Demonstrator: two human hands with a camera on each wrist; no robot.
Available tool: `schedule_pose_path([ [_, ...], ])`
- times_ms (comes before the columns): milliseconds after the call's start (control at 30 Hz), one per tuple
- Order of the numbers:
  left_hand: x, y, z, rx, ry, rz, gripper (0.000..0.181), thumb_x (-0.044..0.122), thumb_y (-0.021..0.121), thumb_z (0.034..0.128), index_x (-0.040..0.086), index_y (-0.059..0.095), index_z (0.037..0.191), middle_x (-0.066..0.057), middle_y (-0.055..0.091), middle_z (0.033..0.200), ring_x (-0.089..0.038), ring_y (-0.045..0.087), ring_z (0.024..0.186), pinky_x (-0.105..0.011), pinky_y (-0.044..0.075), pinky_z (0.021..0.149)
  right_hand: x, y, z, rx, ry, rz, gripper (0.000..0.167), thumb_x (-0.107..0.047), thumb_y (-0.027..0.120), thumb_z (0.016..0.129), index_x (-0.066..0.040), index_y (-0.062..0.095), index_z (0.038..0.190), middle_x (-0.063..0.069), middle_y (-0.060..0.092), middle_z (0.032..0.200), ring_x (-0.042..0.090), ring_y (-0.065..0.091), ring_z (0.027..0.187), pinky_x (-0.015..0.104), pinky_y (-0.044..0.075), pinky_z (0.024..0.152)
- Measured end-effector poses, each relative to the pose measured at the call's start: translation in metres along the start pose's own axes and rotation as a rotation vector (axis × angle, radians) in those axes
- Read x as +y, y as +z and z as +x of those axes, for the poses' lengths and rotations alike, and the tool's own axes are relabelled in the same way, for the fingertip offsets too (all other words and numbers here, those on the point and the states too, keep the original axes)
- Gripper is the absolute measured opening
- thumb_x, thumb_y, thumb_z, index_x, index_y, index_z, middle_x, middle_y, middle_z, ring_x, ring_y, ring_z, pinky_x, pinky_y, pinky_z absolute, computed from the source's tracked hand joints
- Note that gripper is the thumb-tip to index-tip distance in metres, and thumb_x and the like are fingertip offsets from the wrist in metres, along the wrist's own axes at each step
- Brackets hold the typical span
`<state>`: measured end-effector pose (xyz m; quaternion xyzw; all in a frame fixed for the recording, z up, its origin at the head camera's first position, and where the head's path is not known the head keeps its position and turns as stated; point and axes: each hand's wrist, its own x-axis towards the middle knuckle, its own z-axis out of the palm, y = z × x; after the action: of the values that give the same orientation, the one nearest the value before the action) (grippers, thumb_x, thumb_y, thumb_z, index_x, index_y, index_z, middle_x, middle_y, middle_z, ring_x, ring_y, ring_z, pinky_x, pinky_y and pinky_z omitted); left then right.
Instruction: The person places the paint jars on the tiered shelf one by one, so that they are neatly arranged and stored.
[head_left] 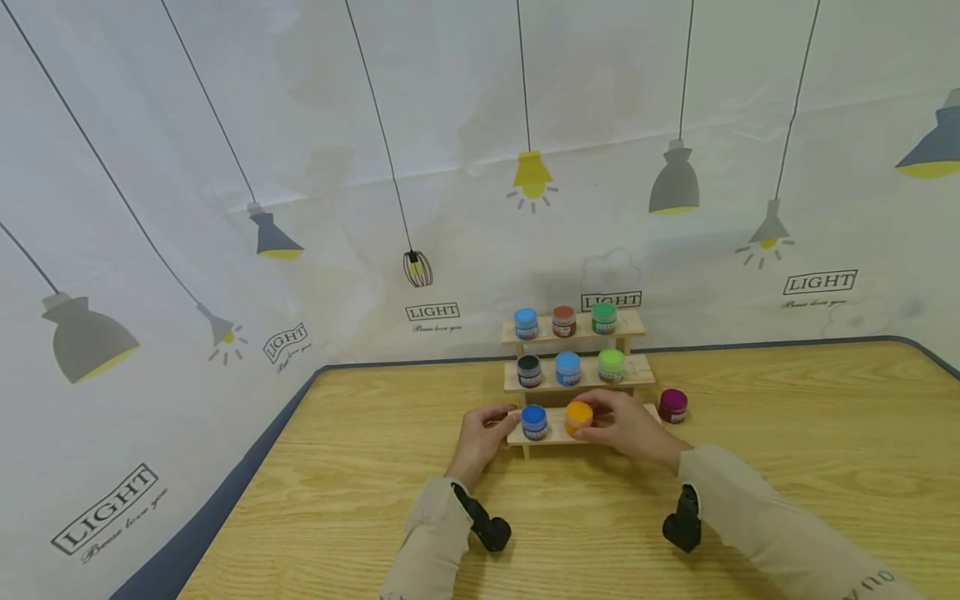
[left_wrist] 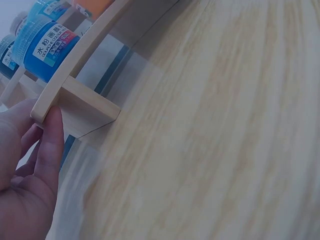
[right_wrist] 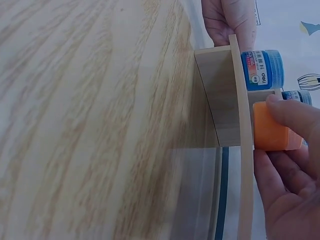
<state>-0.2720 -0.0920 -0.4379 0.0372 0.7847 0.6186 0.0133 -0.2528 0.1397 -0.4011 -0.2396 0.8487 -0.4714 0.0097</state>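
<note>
A three-step wooden rack [head_left: 558, 435] stands near the wall with gouache paint jars on its steps. My right hand [head_left: 624, 423] holds an orange paint jar [head_left: 578, 418] between thumb and fingers at the middle of the lowest step. In the right wrist view the orange jar [right_wrist: 270, 127] appears against the board, beside a blue jar [right_wrist: 262, 70]. My left hand [head_left: 480, 437] pinches the left end of that lowest board, thumb above and fingers below, as the left wrist view shows. Left of the orange jar sits the blue paint jar [head_left: 534, 422].
A purple jar [head_left: 673, 406] stands on the wooden table [head_left: 360, 500], right of the rack. The middle step carries black [head_left: 528, 371], light blue [head_left: 567, 367] and lime green [head_left: 611, 365] jars. Above are light blue, brown and green [head_left: 603, 317] jars. A lamp-printed wall covering rises behind.
</note>
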Motion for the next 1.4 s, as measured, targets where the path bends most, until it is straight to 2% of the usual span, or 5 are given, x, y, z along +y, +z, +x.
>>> schedule_pose_path([
  [500,-0.0004,0.0003,-0.0007,0.002,-0.01,-0.006,0.028,0.02,0.061,0.0849,0.004,0.064,0.108,-0.008,0.061,0.106,-0.012,0.055,0.068,-0.024,0.047,0.057,-0.0067,-0.0006,0.0019,-0.028,0.015,-0.048,0.036,-0.013,0.068,0.078,0.004,0.056,0.106,0.011,0.058,0.099,0.02,0.054,0.085,0.033,0.048,0.077],
  [733,-0.0008,0.0001,-0.0008,0.001,0.001,-0.006,0.029,0.022,0.061,0.0847,0.004,0.064,0.108,-0.008,0.061,0.107,-0.012,0.055,0.069,-0.024,0.047,0.057,-0.0024,0.0009,0.0022,-0.01,0.034,-0.064,0.033,-0.013,0.07,0.077,0.001,0.058,0.104,0.007,0.058,0.096,0.017,0.053,0.083,0.029,0.048,0.075],
  [1167,-0.0015,0.0001,0.0003,0.0,0.002,-0.013,0.028,0.021,0.062,0.0845,0.004,0.064,0.107,-0.008,0.061,0.106,-0.012,0.055,0.067,-0.024,0.047,0.056,-0.0046,0.0001,0.0016,-0.006,0.031,-0.054,0.036,-0.015,0.07,0.077,0.003,0.057,0.104,0.009,0.058,0.096,0.018,0.053,0.083,0.029,0.048,0.074],
  [1400,-0.0019,0.0006,0.0005,0.006,-0.003,-0.011,0.027,0.02,0.061,0.0846,0.004,0.064,0.107,-0.008,0.062,0.101,-0.011,0.054,0.065,-0.024,0.047,0.056,-0.0047,0.0006,0.0002,0.0,0.048,-0.038,0.039,-0.017,0.07,0.076,0.002,0.056,0.107,0.009,0.058,0.099,0.02,0.053,0.087,0.032,0.048,0.078],
])
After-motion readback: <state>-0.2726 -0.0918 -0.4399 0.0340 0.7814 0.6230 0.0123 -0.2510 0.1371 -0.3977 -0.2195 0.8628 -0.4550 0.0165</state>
